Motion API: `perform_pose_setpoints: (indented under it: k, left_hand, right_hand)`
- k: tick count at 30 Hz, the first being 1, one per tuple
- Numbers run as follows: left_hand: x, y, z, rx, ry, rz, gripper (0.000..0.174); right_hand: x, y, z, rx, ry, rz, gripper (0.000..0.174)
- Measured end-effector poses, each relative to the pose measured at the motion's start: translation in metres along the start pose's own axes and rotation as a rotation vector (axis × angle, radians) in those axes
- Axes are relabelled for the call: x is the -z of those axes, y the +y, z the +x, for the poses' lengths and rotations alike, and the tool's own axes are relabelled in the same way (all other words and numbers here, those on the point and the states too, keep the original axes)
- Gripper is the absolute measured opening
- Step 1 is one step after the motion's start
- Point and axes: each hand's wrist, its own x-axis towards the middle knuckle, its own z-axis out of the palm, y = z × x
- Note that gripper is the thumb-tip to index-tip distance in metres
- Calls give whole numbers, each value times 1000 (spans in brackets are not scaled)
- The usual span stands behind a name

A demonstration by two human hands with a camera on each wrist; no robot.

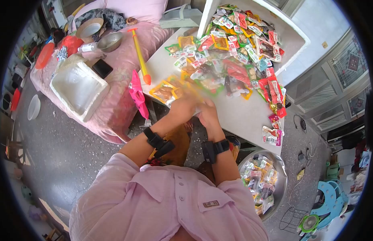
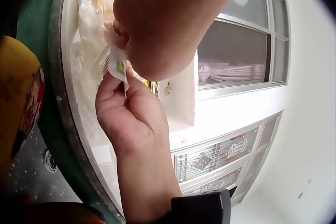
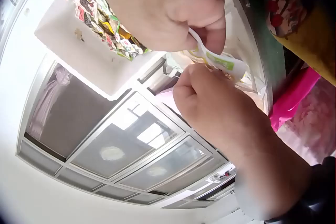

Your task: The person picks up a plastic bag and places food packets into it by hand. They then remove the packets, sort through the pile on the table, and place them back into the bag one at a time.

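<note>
A small snack packet (image 3: 231, 65), white with a green patch, is between my two hands over the near edge of the table. My right hand (image 1: 209, 114) pinches one edge of it between thumb and fingers, plain in the left wrist view, where the green patch faces up. Close against it, my left hand (image 1: 182, 108) grips the packet's other side with curled fingers; its fingertips are partly hidden in the left wrist view. Just beyond the hands lie yellow-edged snack packets (image 1: 164, 93), somewhat blurred in the head view.
A pile of mixed snack packets (image 1: 236, 72) spreads from a tipped white foam box (image 1: 293, 38) across the table (image 1: 244, 114). To the lower right, a metal basin (image 1: 279, 168) holds more packets. A pink toy (image 1: 137, 94) and yellow pump-like tube (image 1: 140, 56) lie left.
</note>
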Motion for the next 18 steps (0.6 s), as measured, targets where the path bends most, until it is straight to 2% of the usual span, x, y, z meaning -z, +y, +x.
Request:
perform_pose_setpoints:
  k: [2,5,8,11,14,18]
  left_hand:
    - [0,1,3,6,-29,3,9]
    - [8,-4,0,-75,98,15,7]
    - [15,-3,-4,-10,67,35,7]
    - [8,-5,-5,-49,44,47,6]
    - [2,-1,-4,-118,107,-14,6]
    - [-1,-3,-2,-145,120,8,8]
  right_hand:
    - [-5,2,13,-13,2,-55,36]
    - [-7,6,15,-81,-23,18,28]
    - [-20,-16,-12,-292,30,-410,19]
    - [-3,-3,-4,-192,1,-524,11]
    - [-5,17,8,-75,103,-103,8]
    - [-19,11,14,-141,198,204,7]
